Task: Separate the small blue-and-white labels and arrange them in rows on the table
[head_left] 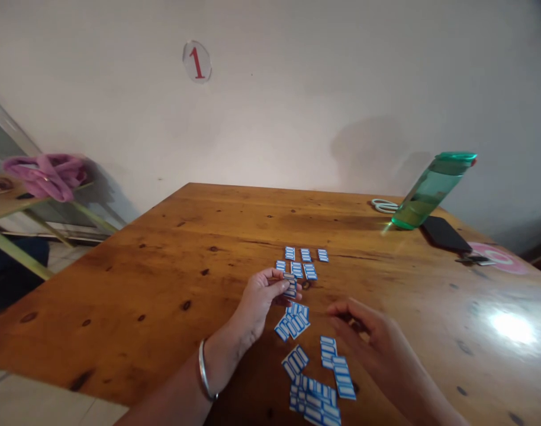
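Near the middle of the frame, the left hand (262, 294) of the person wearing my camera pinches a small white card with blue-framed blank boxes (292, 289), thumb on its face and fingers behind. Just right of centre, the right hand (369, 326) hangs half-curled and relaxed; I see nothing between its fingers.

Above the held card, similar blue-and-white cards (310, 271) lie apart in short rows on the glossy brown wooden table (164, 248). Below it sits a small overlapping heap of blue-and-white cards (298, 324), and at bottom centre a larger blue-and-white stack (315, 400).

I judge the held card very light and thin, stiff enough to stay flat yet easily creased by a hard squeeze; whether it is paper or plastic, I can't tell. Flat on smooth varnish, such a piece would probably slide, so I'd favour lifting one edge, then pinching lightly at a side or corner.
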{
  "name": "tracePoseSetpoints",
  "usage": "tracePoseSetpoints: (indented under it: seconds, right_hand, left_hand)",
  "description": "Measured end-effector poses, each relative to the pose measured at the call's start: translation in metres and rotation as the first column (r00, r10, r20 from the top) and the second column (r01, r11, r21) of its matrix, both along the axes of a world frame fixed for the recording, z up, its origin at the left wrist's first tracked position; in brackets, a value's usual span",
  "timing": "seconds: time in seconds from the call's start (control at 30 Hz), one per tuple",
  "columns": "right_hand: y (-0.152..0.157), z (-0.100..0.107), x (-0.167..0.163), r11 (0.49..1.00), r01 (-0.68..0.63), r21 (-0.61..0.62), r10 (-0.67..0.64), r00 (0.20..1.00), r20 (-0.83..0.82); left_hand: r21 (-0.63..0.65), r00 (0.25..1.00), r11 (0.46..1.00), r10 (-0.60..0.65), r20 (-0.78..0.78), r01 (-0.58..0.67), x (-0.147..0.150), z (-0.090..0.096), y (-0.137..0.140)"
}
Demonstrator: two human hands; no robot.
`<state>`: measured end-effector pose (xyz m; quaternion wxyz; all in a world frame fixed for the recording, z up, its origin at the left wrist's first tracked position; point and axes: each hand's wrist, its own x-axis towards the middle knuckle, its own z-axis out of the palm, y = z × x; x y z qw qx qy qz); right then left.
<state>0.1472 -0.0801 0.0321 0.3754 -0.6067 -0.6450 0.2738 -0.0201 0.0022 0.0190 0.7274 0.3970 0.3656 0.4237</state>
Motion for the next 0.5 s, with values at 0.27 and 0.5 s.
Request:
tracePoseSetpoints:
  seconds: [0.27,0.5]
  right_hand:
    - [-0.036,-0.024,0.006,0.992,-0.126,0.032,0.112,0.953,0.283]
    - [-0.058,-0.053,0.004,0.949,-0.309,0.063,0.245,0.848,0.47]
  left_hand:
    - [0.019,0.998,0.998,0.054,0.039,-0.055,-0.005,0.005,0.003]
    - [0.03,0.992,0.994,0.1,0.083,-0.102,-0.012,0.016,0.008]
